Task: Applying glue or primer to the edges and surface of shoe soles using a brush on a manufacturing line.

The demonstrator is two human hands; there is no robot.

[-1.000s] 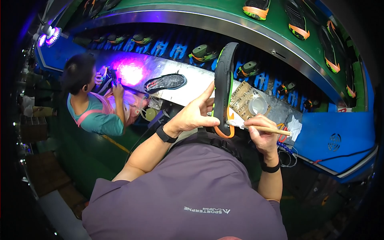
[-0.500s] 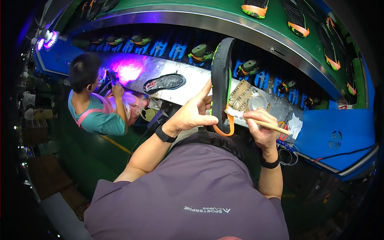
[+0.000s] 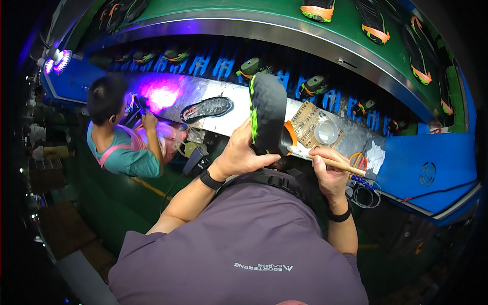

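Note:
A black shoe sole [image 3: 269, 109] with a bright green edge and an orange heel rim stands up in front of me over the bench. My left hand [image 3: 241, 152] grips it near its lower end, thumb stretched along the bottom. In my right hand [image 3: 330, 173] is a wooden-handled brush [image 3: 344, 165]. Its whitish tip meets the sole beside the orange rim, as far as I can tell. Behind the right hand, a round translucent cup [image 3: 326, 133] sits on printed cardboard [image 3: 304, 123]. A black sole piece [image 3: 207, 109] lies on the bench to the left.
A co-worker [image 3: 124, 137] sits at my left near a purple lamp [image 3: 62, 62]. Beyond the metal bench [image 3: 195, 91] run blue racks holding green-topped shoe forms [image 3: 314, 85]. Above, a green conveyor [image 3: 229, 7] carries shoes. White paper [image 3: 375, 158] and orange-handled scissors [image 3: 358, 160] lie at right.
The sole has turned from nearly edge-on to show its broad dark face, and its top has dropped and shifted left. The brush stays at the orange heel end, slightly lower.

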